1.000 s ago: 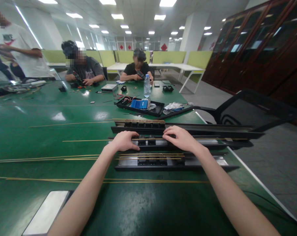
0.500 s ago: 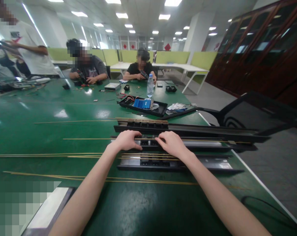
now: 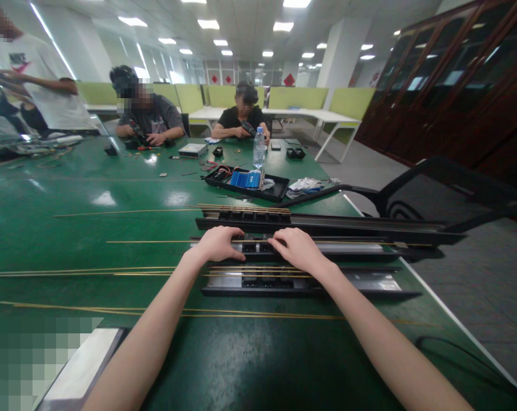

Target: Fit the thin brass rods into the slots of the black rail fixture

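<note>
My left hand (image 3: 218, 244) spans the middle black-edged metal channel (image 3: 348, 249), fingers at its far rim and thumb at its near rim, gripping it. My right hand (image 3: 297, 249) is closed, with thumb and fingertips together at a thin brass rod (image 3: 147, 242) lying along that channel. Between my hands, small black blocks (image 3: 252, 246) sit in the channel under the rod. Nearer me, another channel (image 3: 361, 282) holds black blocks with several brass rods across them. A longer channel (image 3: 370, 225) lies behind, also with blocks and rods. My right fingertips partly hide their contact.
Loose brass rods (image 3: 241, 313) lie on the green table (image 3: 198, 365) before me. Beyond the channels are a black tray (image 3: 279, 191), gloves (image 3: 305, 187) and a water bottle (image 3: 259, 148). A mesh chair (image 3: 451, 188) stands at right. Several people are across the table.
The view has shifted slightly, moving everything a little left in the picture. Both hands keep their places on the middle channel and rod.
</note>
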`<state>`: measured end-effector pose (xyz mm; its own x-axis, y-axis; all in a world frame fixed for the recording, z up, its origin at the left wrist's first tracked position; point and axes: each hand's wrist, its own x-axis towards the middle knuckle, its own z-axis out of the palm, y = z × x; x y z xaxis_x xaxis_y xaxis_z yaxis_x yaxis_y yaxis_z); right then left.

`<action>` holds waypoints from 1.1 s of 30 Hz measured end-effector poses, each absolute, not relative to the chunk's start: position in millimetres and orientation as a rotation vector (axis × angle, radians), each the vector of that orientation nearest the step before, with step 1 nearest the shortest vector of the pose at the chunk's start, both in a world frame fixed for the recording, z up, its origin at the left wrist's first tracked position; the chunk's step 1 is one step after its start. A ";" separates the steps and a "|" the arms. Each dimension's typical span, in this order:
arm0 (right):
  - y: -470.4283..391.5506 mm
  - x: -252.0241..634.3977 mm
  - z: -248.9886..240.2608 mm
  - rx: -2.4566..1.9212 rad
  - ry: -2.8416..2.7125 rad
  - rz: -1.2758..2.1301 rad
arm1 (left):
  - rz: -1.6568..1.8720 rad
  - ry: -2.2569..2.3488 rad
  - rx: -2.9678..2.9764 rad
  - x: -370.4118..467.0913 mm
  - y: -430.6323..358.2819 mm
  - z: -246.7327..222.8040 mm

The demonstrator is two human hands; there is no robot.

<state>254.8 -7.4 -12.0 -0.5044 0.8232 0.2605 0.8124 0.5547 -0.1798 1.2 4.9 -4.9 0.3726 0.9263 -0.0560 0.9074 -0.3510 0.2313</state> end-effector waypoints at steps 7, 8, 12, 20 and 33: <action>-7.7 255.8 -9.2 -1.366 -2.483 0.060 | 0.125 1.655 2.382 2.4 4.7 -4.3; -7.6 255.9 -8.7 -1.364 -2.484 0.063 | 0.125 1.657 2.379 2.6 4.7 -4.0; -7.0 256.6 -7.9 -1.354 -2.494 0.052 | 0.117 1.646 2.379 2.9 4.5 -3.4; -5.1 258.7 -8.4 -1.326 -2.497 0.030 | 0.113 1.643 2.397 1.8 5.0 -4.8; -2.6 263.8 -7.6 -1.323 -2.498 0.042 | 0.107 1.654 2.381 3.3 4.0 -2.0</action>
